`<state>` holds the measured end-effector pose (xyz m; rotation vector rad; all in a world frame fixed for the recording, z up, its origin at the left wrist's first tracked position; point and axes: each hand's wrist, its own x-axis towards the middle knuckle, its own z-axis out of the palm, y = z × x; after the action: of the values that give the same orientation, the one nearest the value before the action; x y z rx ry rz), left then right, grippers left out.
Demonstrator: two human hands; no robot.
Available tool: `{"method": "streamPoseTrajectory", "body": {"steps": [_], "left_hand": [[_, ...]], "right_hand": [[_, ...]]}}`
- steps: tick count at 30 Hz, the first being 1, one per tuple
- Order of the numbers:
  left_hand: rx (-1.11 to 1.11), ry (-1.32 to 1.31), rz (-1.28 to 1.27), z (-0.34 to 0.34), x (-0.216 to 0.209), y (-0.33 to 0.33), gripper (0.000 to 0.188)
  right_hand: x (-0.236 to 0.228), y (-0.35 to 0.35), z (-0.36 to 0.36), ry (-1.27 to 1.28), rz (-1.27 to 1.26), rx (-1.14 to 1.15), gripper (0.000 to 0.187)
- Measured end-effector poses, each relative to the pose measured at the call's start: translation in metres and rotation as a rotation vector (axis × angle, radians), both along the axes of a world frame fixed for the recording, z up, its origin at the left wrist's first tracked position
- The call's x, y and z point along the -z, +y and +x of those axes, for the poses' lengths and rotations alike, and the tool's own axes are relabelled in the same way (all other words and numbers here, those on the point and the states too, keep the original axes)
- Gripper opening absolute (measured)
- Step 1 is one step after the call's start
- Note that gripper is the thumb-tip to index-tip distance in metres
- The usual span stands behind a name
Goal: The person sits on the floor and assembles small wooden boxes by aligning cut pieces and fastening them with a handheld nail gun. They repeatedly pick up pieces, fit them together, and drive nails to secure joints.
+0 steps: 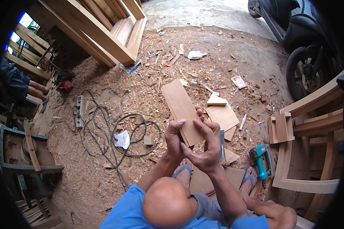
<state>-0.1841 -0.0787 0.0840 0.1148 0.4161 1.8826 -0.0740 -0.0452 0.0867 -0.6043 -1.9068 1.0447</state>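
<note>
A flat rectangular piece of wood (pixel 180 105) is held up in front of me, tilted, with its far end pointing up and left. Its left edge shows a line, as if thin boards are stacked; I cannot tell for sure. My left hand (pixel 174 140) grips the near left edge, thumb on the top face. My right hand (pixel 205 149) closes around the near right side and lower end, with some fingers hidden beneath. Just right of my right hand stands a narrow metal strip (pixel 222 145). Beyond it lie a square thin panel (pixel 224 117) and a pale yellow wedge (pixel 216 100).
A teal power tool (pixel 260 162) rests by my right foot. Curved wooden frames (pixel 313 186) and a motor scooter (pixel 302 49) stand right. Left are a power strip (pixel 79 111), looped black cable (pixel 112 133) and another person's legs (pixel 35 89). Large wooden frames (pixel 128 49) stand far left. Shavings cover the floor.
</note>
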Motion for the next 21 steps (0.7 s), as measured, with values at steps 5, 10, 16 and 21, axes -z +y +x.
{"method": "streamPoseTrajectory", "body": {"steps": [5, 10, 16, 21], "left_hand": [[0.020, 0.031, 0.024, -0.001, 0.006, 0.002, 0.064], [0.012, 0.079, 0.000, 0.001, 0.005, 0.003, 0.062], [-0.017, 0.046, -0.025, 0.001, 0.000, 0.006, 0.065], [-0.009, 0.056, -0.029, 0.001, -0.002, 0.007, 0.065]], "right_hand": [[0.000, 0.003, 0.001, -0.025, 0.036, -0.008, 0.069], [0.001, 0.006, 0.000, 0.050, -0.057, -0.045, 0.070], [-0.002, 0.011, 0.000, 0.062, -0.117, -0.082, 0.070], [-0.006, 0.011, 0.000, 0.042, -0.129, -0.089, 0.070]]}}
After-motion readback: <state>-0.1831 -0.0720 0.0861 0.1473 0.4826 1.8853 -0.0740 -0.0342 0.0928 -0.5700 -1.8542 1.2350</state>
